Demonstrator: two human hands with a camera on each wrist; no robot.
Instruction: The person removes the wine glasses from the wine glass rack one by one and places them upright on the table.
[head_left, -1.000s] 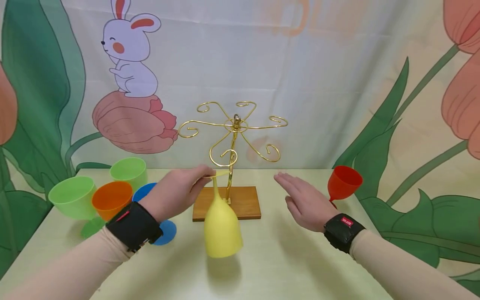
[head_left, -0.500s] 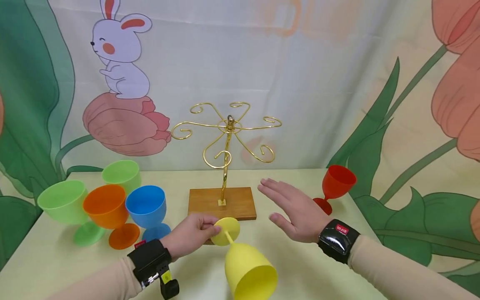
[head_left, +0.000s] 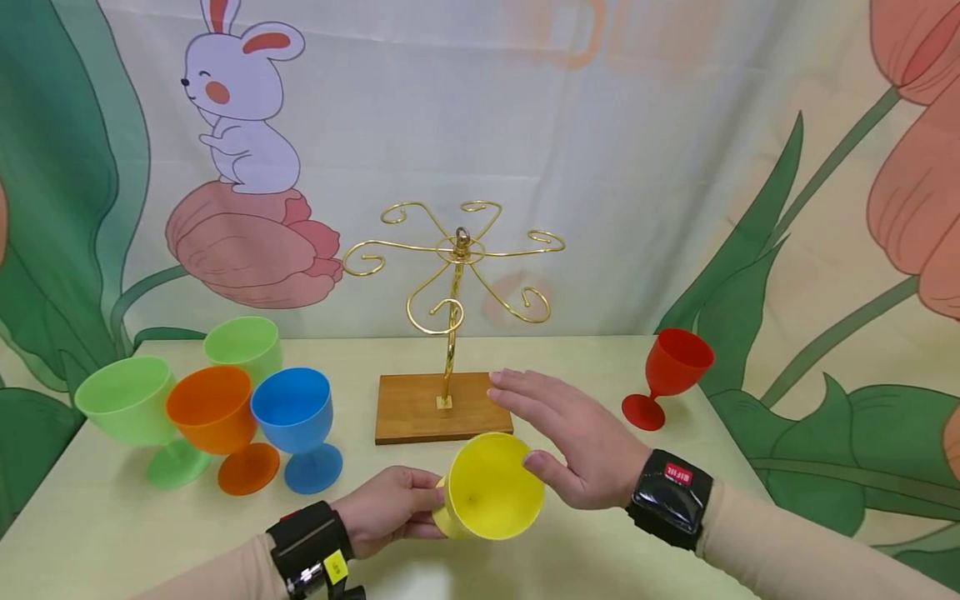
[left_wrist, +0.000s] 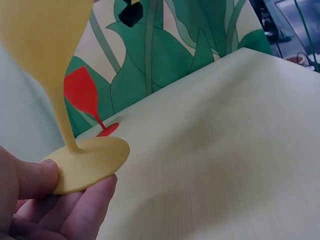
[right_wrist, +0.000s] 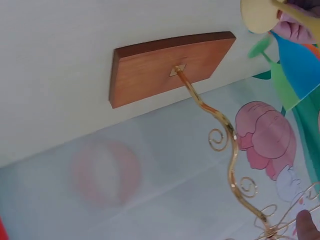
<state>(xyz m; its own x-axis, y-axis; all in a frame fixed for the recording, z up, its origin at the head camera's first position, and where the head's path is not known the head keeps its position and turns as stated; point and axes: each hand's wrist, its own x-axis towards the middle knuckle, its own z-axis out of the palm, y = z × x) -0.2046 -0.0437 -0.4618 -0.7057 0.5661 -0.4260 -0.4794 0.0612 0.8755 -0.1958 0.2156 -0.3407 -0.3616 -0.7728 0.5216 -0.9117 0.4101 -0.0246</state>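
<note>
In the head view, my left hand (head_left: 392,510) holds a yellow plastic goblet (head_left: 495,490) in front of the stand, with the mouth turned up toward the head camera. The left wrist view shows the thumb on top of the goblet's round foot (left_wrist: 95,159) and fingers beneath it. My right hand (head_left: 581,440) hovers at the goblet's right, fingers extended; its thumb tip overlaps the rim, and I cannot tell whether they touch. Behind both hands stands a gold wire rack (head_left: 453,321) with curled arms on a wooden base (head_left: 412,417). Nothing hangs from the arms.
At left on the table (head_left: 360,362) stand an orange goblet (head_left: 212,410), a blue goblet (head_left: 292,410) and two green ones, a front green goblet (head_left: 120,404) and a rear green goblet (head_left: 243,343). A red goblet (head_left: 675,365) is at right. A printed curtain (head_left: 615,167) hangs behind.
The yellow goblet has turned from mouth down to mouth up, held by its foot throughout. My left hand came down toward the front, and my right hand shifted left, nearer the goblet.
</note>
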